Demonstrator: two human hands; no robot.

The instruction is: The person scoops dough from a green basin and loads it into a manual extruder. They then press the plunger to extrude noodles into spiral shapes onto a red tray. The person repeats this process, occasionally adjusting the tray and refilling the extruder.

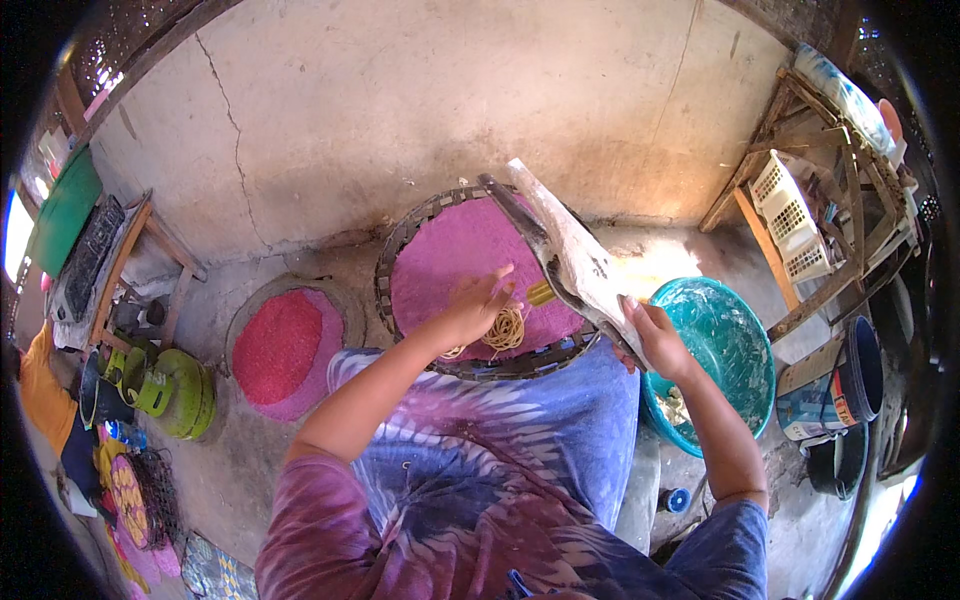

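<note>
My right hand (660,342) is closed round the near end of a wooden lever press (572,250). One of its bars is pale and dusted white, the other dark, and they slant away from me. A short brass-coloured tube (541,292) sticks out of its left side. By that tube is my left hand (482,308), its fingers apart; I cannot tell whether it touches the strands. Coiled thin tan strands (503,330) lie below it on pink powder (450,245). The powder fills a round woven basket (384,270) in front of my lap.
A teal basin (765,350) with pale dough remains stands at right, beside buckets (862,370) and a wooden rack (755,225). On the left are a heap of red and pink grains (280,345), a green gas cylinder (180,395) and a wooden bench (120,265). A cracked wall (450,90) rises behind.
</note>
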